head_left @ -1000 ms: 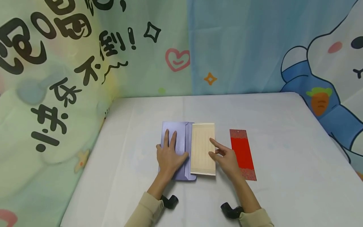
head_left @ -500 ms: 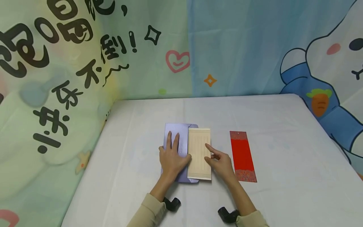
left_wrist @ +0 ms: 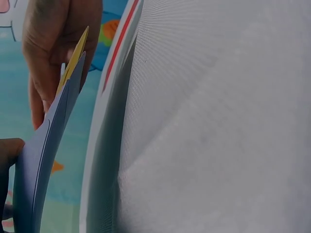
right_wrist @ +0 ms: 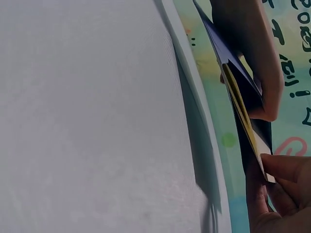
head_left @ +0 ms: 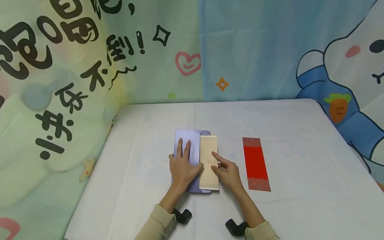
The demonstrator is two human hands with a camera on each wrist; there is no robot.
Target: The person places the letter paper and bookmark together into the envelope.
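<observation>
A lavender envelope [head_left: 186, 133] is held by my left hand [head_left: 183, 170], with fingers spread over its face and the thumb near its right side. In the right wrist view, one fingertip shows behind the envelope [right_wrist: 214, 34], which stands clear of the tabletop. A folded sheet of cream lined letter paper [head_left: 207, 146] sits partly inside the envelope's right-hand opening; its inserted part is hidden. My right hand [head_left: 228, 173] pinches the paper's right edge between thumb and fingers. In the left wrist view, the paper [left_wrist: 75, 56] shows edge-on beside the envelope.
A red paper strip [head_left: 256, 163] with patterned ends lies to the right of my right hand. The white-covered table [head_left: 300, 150] meets a printed cloth backdrop [head_left: 255, 50] behind and at the left. Black wrist cameras [head_left: 183, 216] hang below both wrists.
My right hand has moved left with the letter paper, and less of the paper shows outside the envelope. The left hand and envelope shifted slightly right. The red strip stayed put.
</observation>
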